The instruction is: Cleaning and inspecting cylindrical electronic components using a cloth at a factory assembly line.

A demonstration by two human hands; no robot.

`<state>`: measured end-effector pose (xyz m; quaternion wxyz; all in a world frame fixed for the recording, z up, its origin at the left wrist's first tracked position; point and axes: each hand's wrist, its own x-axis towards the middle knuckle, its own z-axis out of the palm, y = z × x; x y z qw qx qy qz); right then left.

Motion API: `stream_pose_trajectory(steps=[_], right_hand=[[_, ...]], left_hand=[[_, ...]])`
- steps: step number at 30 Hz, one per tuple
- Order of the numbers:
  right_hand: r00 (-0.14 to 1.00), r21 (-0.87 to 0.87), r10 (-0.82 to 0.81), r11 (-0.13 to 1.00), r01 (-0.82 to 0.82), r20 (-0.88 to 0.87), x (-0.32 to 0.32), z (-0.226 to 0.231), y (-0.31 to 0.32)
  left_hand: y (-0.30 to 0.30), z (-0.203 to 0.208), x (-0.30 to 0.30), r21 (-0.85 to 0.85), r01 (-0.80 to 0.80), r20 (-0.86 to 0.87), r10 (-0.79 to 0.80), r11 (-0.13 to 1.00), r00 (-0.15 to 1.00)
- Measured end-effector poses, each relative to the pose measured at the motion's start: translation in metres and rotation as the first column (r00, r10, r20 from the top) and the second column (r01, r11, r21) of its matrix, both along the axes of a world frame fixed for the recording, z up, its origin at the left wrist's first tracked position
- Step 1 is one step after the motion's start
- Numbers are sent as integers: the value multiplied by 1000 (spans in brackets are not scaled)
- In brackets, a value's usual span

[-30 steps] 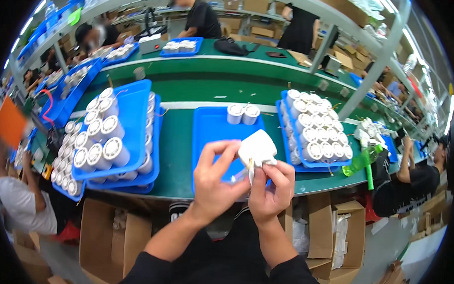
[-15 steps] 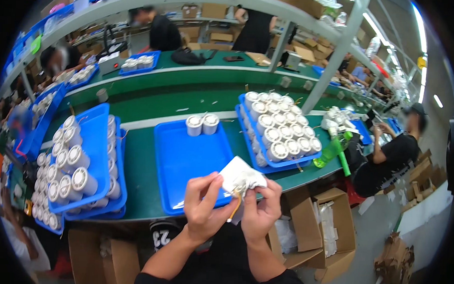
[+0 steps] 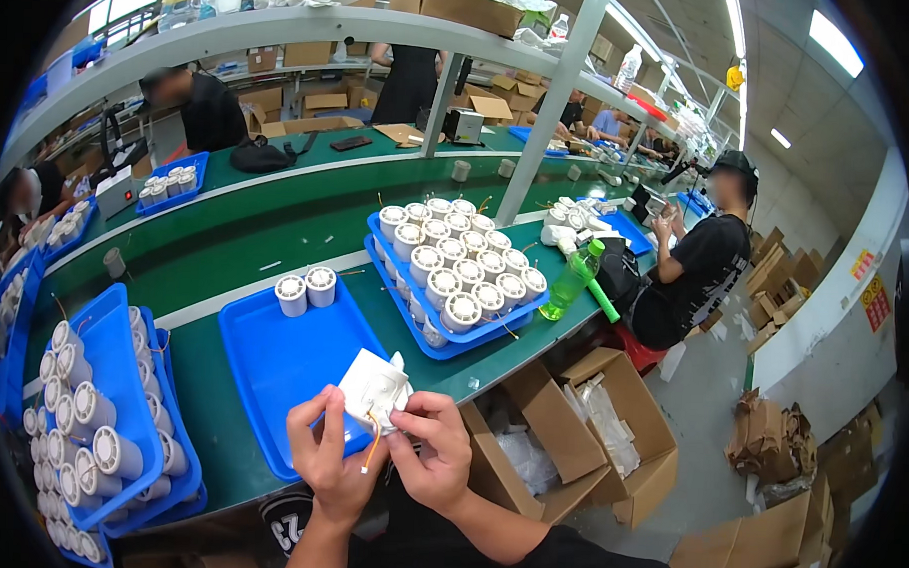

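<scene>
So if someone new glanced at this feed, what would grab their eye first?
Most likely the white square part held up by the left hand and the right hand at bottom centre, with thin orange wires hanging from it. Next, the blue trays on the green bench: a nearly bare one behind the hands with two white cylinders, and a stacked one to the right packed with them.

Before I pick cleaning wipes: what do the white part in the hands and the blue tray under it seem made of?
The white part looks like matte moulded plastic: even white, crisp edges, with orange wires hanging from it. The blue tray seems glossy rigid plastic: uniform colour, rounded raised rim, light sheen. Both are judged by look only.
</scene>
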<state>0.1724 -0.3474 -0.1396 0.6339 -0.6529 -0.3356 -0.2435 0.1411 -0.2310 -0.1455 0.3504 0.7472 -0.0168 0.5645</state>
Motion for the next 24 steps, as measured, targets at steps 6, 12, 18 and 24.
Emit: stream_pose_trajectory(steps=[6, 12, 18, 24], right_hand=[[979, 178, 177, 971, -157, -101, 14, -8, 0], [885, 283, 391, 905, -318, -254, 18, -15, 0], [865, 297, 405, 900, -319, -298, 20, -15, 3], [784, 431, 521, 826, -363, -337, 40, -15, 7]], left_hand=[[1, -5, -9, -24, -13, -68, 11, 1000, 998], [8, -13, -1, -154, 46, -71, -58, 987, 996], [12, -11, 2, -142, 10, -130, -28, 990, 991], [11, -10, 3, -259, 40, -72, -60, 965, 996]])
